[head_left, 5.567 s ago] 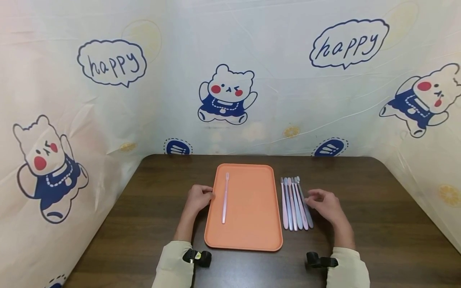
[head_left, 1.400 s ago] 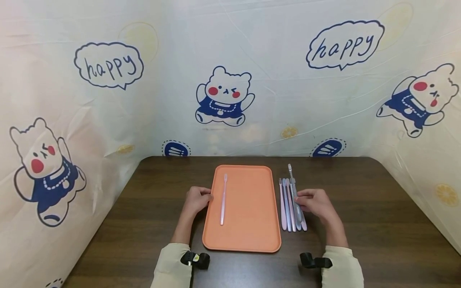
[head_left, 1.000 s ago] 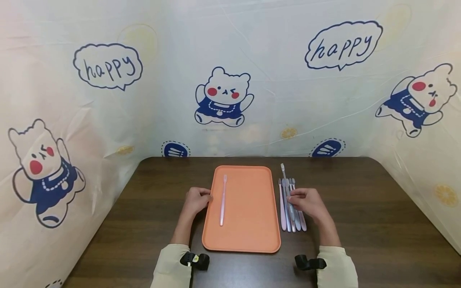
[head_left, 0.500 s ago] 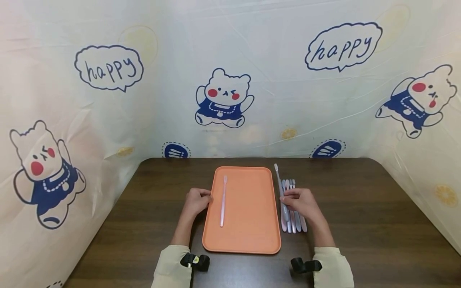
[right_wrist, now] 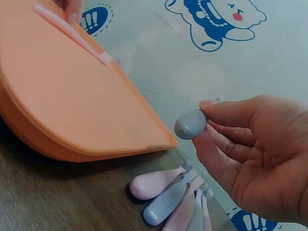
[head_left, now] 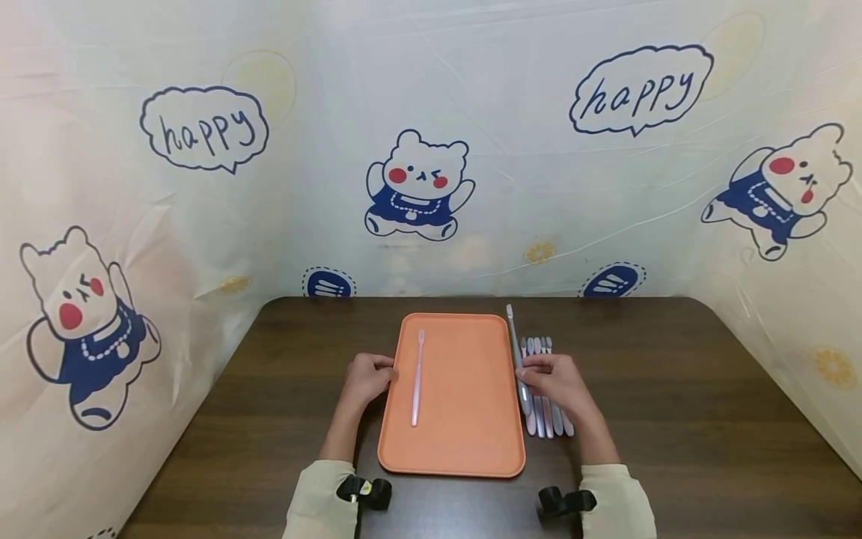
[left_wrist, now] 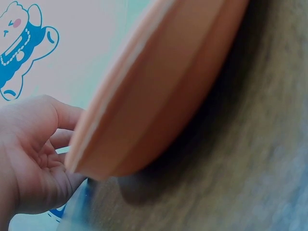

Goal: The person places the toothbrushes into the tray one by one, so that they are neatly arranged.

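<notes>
My right hand (head_left: 555,378) pinches a grey toothbrush (head_left: 514,337) between thumb and fingers. In the head view the brush overlaps the right rim of the orange tray (head_left: 465,434), bristle end pointing away. The right wrist view shows its rounded handle end (right_wrist: 190,126) sticking out of the grip, above the table. My left hand (head_left: 369,376) holds the tray's left rim, its fingers curled at the edge in the left wrist view. A pink toothbrush (head_left: 417,382) lies lengthwise on the left part of the tray.
Several pink and grey-blue toothbrushes (head_left: 540,425) lie side by side on the dark wooden table (head_left: 673,389), right of the tray and partly under my right hand. A printed curtain (head_left: 512,187) closes off the back and sides.
My right hand took the grey toothbrush from the right end of the row and has carried it left across the other brushes to the tray's right rim. My left hand has stayed put.
</notes>
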`<state>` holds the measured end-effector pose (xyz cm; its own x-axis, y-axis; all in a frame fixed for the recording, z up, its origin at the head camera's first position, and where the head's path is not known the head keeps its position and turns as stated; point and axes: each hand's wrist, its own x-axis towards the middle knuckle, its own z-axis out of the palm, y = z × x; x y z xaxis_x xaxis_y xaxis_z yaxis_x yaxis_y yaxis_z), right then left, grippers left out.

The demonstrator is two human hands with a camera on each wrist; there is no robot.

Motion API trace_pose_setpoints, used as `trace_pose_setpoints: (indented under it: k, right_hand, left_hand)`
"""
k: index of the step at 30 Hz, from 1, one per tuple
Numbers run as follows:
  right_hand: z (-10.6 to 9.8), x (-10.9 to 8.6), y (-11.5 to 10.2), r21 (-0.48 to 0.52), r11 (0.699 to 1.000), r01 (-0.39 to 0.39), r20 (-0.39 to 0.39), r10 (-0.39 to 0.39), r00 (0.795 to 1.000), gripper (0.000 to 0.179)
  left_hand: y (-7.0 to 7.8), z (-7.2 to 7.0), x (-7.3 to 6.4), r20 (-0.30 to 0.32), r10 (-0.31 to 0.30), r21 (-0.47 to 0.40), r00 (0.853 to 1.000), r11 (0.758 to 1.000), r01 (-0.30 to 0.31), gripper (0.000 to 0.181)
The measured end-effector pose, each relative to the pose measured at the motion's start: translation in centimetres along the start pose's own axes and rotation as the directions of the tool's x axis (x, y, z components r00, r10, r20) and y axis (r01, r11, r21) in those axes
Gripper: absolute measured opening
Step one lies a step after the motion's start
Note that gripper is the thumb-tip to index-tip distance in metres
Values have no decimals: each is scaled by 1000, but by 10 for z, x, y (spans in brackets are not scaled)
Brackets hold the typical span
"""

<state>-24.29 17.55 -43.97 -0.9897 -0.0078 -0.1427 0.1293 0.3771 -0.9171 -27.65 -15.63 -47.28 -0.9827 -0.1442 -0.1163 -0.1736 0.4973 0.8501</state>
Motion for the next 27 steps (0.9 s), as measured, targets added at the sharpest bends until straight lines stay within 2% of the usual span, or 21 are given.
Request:
trace_pose_setpoints:
  k: [10,15,21,27]
  right_hand:
    - [6,2,1,9,999,40,3,-40,999,30]
    - [10,3,0,33,999,35,-14,-35,999,31]
    - [18,4,-2,91,995,35,-48,-31,998,32]
    - [27,4,-5,139,989,56,-38,-51,998,35]
  left_hand:
    - [2,0,-2,7,-6,5,1000,1000,6,28]
    - [1,0,-2,6,-5,2,1000,1000,5,27]
    - [2,-1,-2,7,-11,7,1000,1000,11,29]
    - [2,0,-2,7,-13,3,1000,1000,13,29]
